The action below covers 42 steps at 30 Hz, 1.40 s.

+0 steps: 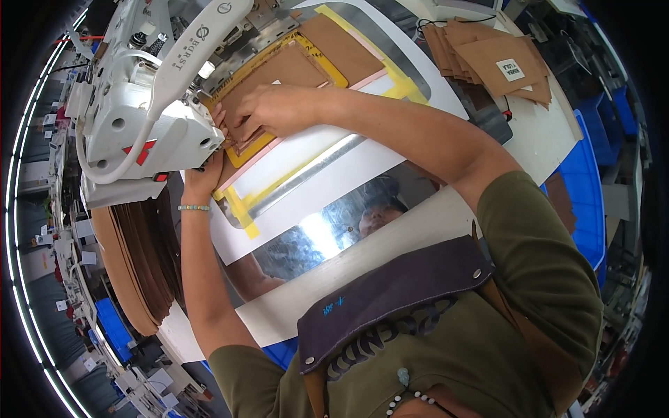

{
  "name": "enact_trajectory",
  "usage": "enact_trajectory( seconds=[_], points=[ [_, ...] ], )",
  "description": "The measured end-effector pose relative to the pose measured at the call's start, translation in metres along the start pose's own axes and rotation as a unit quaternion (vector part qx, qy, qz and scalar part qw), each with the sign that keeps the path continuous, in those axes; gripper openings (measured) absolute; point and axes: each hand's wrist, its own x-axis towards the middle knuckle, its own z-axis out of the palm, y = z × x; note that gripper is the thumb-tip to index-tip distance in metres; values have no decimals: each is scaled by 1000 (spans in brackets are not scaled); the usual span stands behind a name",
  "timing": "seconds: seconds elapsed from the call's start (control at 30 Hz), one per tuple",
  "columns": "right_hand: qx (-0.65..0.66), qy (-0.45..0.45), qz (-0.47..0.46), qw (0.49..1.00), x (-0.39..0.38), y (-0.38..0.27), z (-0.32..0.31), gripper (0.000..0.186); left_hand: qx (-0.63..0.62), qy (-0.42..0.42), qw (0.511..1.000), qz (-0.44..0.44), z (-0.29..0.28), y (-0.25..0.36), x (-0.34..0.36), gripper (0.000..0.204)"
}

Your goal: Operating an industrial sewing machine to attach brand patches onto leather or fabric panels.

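A yellow-edged rectangular template frame (pixel 336 75) lies under the white sewing machine head (pixel 132 125), with a brown leather-like panel (pixel 251 89) inside it. My right hand (pixel 275 110) reaches in from the right, fingers bent and drawn together, tips down at the panel's near left corner. Whatever they pinch is too small to make out. My left hand (pixel 209 174), above a beaded bracelet (pixel 193 207), sits at the frame's left end. The machine head covers part of it; the fingers that show are stretched out along the frame edge. A larger brown panel (pixel 355 52) lies beyond, bordered by yellow tape.
Brown flat pieces with a white label are piled (pixel 495 66) at the far right. A stack of brown sheets (pixel 132 258) stands left of my left forearm. A shiny metal plate (pixel 327 230) is set in the table before me. Blue bins (pixel 589 195) stand beyond the right edge.
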Motion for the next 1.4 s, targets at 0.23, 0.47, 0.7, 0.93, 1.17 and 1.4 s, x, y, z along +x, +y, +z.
enact_trajectory(
  seconds=[0.23,0.47,0.7,0.93,1.17,1.4],
  points=[
    [1,6,-1,1000,3,2,-1,43,154,-41,985,65,-9,-18,3,44],
    [-22,8,-5,1000,-3,9,-3,43,137,-75,984,83,-10,-32,6,41],
    [-14,-8,-22,1000,13,4,2,40,253,-47,966,32,-15,-95,-31,33],
    [-17,-50,42,998,17,1,-10,39,154,-29,987,33,-13,-67,-23,26],
    [-116,-57,126,984,22,4,-9,42,-4,49,996,-70,3,-66,-29,26],
    [-82,-94,120,985,26,-3,-12,44,27,110,985,-127,-5,-75,-54,30]
  ],
)
